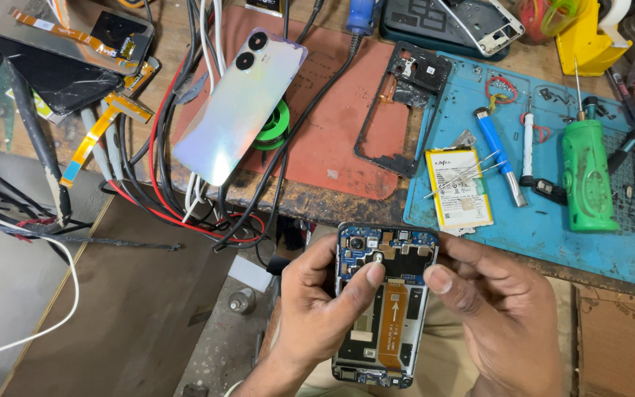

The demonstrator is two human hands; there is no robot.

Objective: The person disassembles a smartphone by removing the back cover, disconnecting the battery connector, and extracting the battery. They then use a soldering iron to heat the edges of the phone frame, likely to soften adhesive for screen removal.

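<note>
At the far left of my view I see a cracked screen panel (53, 70) lying on the bench with orange flex ribbons (101, 125) trailing off it, and beside that a tangle of black, red and white cables (185, 198) spilling over the bench edge. On top of those cables rests an iridescent back cover (237, 106) with two round camera rings, tilted, its right edge over a green spool (277, 125) that sits on the red mat (332, 125). Below, in front of the bench, my left hand (317, 309) is closed around the left side of the opened phone (384, 309), thumb pressing on the board near the top, just under the camera module. The phone is held upright between both hands, its back off, blue board and an orange flex strip showing. My right hand (501, 316) grips the right edge, thumb laid across the upper right of the board. Up on the bench, a black mid-frame (406, 110) straddles the red mat and the blue mat (553, 228). On the blue mat lie a battery (458, 187) with tweezers (464, 175) across it, then a blue-handled screwdriver (500, 151), and further right a green tool (588, 176).
</note>
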